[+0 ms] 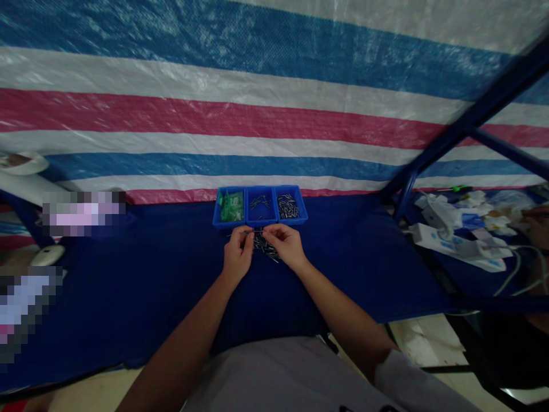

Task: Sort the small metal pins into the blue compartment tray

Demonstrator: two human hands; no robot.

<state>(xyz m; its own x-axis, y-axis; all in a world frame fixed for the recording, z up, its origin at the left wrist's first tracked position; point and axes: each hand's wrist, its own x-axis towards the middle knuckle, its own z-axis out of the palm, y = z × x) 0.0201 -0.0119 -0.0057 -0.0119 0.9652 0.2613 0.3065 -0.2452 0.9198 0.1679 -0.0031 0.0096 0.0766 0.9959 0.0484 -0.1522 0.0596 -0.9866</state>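
My left hand (239, 252) and my right hand (286, 243) meet in front of a blue three-part tray (261, 221). A thin metal rod (258, 230) runs between them, pinched at either end by fingers and thumb. Under and between the hands lies a pile of small dark and silver pins (266, 249) on the blue cloth. In the tray, the left compartment holds green-looking plastic packets (232, 207), the middle one a few thin pins (259, 201), and the right one many short metal pins (287, 207).
A blue cloth-covered table (171, 274) spreads around the tray, with striped sheeting behind. On the right are a blue metal frame (467, 129), white power strips (458, 247), cables and another person's hand (536, 220). A white rounded object (48, 255) lies at left.
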